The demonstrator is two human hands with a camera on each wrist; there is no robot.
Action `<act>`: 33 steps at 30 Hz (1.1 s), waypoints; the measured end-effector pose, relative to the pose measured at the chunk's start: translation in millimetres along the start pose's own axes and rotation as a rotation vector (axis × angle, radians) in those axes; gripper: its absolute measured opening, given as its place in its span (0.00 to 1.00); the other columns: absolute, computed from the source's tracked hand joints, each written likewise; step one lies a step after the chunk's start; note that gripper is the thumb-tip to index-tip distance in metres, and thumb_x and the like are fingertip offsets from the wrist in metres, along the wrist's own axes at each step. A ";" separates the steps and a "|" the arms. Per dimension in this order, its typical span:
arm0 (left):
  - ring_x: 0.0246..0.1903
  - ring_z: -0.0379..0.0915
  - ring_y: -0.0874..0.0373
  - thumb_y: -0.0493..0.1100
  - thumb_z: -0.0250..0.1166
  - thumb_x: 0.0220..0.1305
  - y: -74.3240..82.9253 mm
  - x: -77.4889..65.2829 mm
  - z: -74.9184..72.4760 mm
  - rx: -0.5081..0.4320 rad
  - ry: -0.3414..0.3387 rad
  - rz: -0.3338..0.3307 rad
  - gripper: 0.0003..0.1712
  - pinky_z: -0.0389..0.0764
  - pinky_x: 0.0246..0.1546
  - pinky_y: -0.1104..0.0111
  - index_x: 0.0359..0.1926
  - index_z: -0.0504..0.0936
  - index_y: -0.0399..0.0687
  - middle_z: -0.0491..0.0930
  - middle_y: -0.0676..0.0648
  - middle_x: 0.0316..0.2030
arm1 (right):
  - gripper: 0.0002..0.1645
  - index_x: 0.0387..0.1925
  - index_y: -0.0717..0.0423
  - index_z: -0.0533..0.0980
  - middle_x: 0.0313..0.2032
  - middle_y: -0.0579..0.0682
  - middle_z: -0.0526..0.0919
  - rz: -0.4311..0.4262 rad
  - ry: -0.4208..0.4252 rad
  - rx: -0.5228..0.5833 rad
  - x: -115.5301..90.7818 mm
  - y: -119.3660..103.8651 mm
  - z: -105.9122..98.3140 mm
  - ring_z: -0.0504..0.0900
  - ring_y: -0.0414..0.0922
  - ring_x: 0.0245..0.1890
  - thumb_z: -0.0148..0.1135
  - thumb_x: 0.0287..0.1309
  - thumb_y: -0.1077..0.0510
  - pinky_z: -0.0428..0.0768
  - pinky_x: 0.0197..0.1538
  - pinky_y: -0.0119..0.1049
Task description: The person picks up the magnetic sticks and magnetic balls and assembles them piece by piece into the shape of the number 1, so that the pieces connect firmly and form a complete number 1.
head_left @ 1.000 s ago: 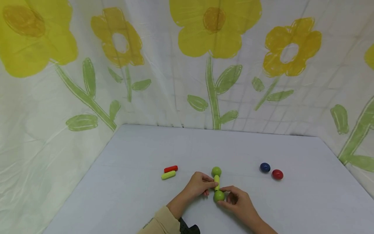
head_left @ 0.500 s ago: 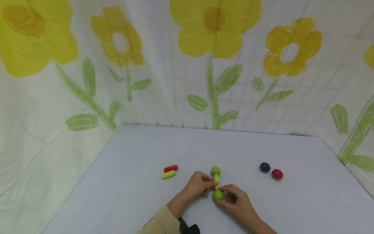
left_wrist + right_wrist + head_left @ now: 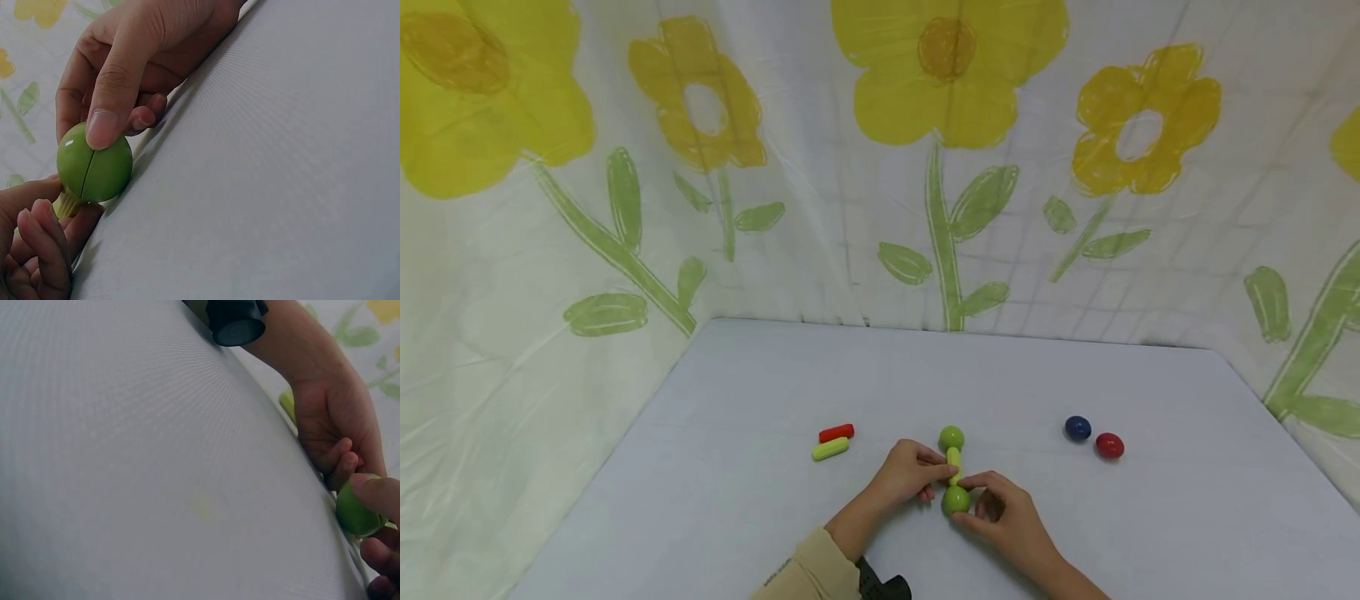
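Observation:
On the tabletop, a yellow-green rod (image 3: 953,457) lies lengthwise between two green balls. My left hand (image 3: 907,472) pinches the rod from the left, its thumb and forefinger covering part of it. The nearer green ball (image 3: 956,500) meets the rod's near end, and my right hand (image 3: 1011,518) holds it between thumb and forefinger. A thin dark seam crosses this ball, whose surface (image 3: 106,172) shows under the right thumb in the left wrist view. The farther green ball (image 3: 951,437) sits at the rod's far end, untouched by either hand.
Left of the hands lie a red rod (image 3: 837,433) and another yellow-green rod (image 3: 831,449), side by side. To the right are a blue ball (image 3: 1078,428) and a red ball (image 3: 1109,446). A flower-printed curtain (image 3: 820,208) hangs behind the white table (image 3: 737,375).
The nearer green ball has shifted very slightly left, along with my right hand. Both hands keep the same hold, and the whole head view has drifted a little.

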State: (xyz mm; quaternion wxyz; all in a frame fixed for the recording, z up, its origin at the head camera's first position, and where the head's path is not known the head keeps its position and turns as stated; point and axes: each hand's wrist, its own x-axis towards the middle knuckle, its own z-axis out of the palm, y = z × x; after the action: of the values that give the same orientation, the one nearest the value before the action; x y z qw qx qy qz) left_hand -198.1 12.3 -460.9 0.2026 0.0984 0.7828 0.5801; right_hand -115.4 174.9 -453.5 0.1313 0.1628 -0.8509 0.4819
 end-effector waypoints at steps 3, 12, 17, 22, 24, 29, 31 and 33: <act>0.09 0.65 0.66 0.43 0.69 0.54 -0.1 0.1 0.1 -0.001 0.002 0.001 0.12 0.67 0.12 0.78 0.33 0.84 0.36 0.80 0.50 0.17 | 0.19 0.37 0.59 0.77 0.30 0.49 0.78 0.030 0.007 -0.008 0.1 2.1 1.4 0.69 0.40 0.19 0.73 0.38 0.68 0.68 0.22 0.25; 0.09 0.65 0.66 0.43 0.69 0.54 -1.1 -0.6 -0.5 -0.003 0.002 -0.003 0.12 0.67 0.12 0.78 0.33 0.85 0.36 0.82 0.48 0.20 | 0.21 0.39 0.54 0.77 0.31 0.48 0.79 0.051 -0.006 -0.039 -2.4 31.7 9.2 0.68 0.35 0.19 0.73 0.39 0.65 0.68 0.22 0.25; 0.10 0.66 0.66 0.44 0.69 0.55 0.4 -2.6 -1.1 -0.005 -0.005 -0.013 0.12 0.68 0.13 0.77 0.33 0.85 0.37 0.83 0.47 0.22 | 0.21 0.40 0.52 0.77 0.32 0.46 0.79 0.087 -0.016 -0.030 -2.6 33.0 8.3 0.68 0.34 0.20 0.74 0.40 0.62 0.68 0.22 0.25; 0.11 0.66 0.66 0.45 0.68 0.55 1.4 -5.4 -4.3 -0.005 -0.026 -0.021 0.13 0.68 0.14 0.77 0.34 0.85 0.37 0.84 0.46 0.24 | 0.22 0.40 0.50 0.78 0.33 0.43 0.79 0.134 -0.020 -0.023 -3.0 31.2 7.2 0.68 0.33 0.20 0.74 0.39 0.61 0.68 0.23 0.25; 0.11 0.67 0.66 0.45 0.68 0.56 0.7 -5.5 -5.9 0.001 -0.038 -0.022 0.13 0.69 0.14 0.76 0.35 0.85 0.38 0.84 0.47 0.24 | 0.22 0.40 0.51 0.77 0.32 0.44 0.79 0.120 -0.020 -0.037 -3.0 30.2 6.8 0.68 0.34 0.20 0.74 0.39 0.62 0.68 0.22 0.25; 0.12 0.67 0.65 0.46 0.68 0.56 -3.2 -6.4 -13.2 0.013 -0.050 -0.008 0.14 0.70 0.15 0.76 0.37 0.85 0.39 0.84 0.48 0.25 | 0.21 0.40 0.54 0.78 0.31 0.47 0.79 0.105 -0.013 -0.045 -2.9 29.4 7.3 0.68 0.33 0.19 0.73 0.39 0.65 0.68 0.21 0.25; 0.13 0.68 0.65 0.46 0.68 0.56 -4.4 -6.8 -18.1 0.006 -0.020 0.017 0.13 0.71 0.17 0.75 0.37 0.85 0.40 0.85 0.48 0.27 | 0.21 0.40 0.54 0.77 0.32 0.47 0.79 0.113 -0.020 -0.038 -3.4 30.5 7.2 0.68 0.32 0.20 0.73 0.40 0.64 0.68 0.22 0.26; 0.15 0.68 0.65 0.45 0.67 0.57 -5.0 -7.6 -24.4 -0.007 0.027 0.045 0.13 0.72 0.19 0.74 0.38 0.85 0.40 0.85 0.47 0.29 | 0.21 0.41 0.54 0.77 0.33 0.47 0.80 0.121 -0.030 -0.031 -4.2 32.0 6.5 0.68 0.32 0.20 0.73 0.40 0.63 0.69 0.22 0.26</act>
State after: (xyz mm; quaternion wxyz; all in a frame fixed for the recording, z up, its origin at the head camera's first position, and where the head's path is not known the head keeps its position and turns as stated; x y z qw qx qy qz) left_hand -201.4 -13.3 -458.2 0.1790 0.1075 0.7809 0.5887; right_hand -124.9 185.3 -483.3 0.0917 0.1163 -0.8684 0.4732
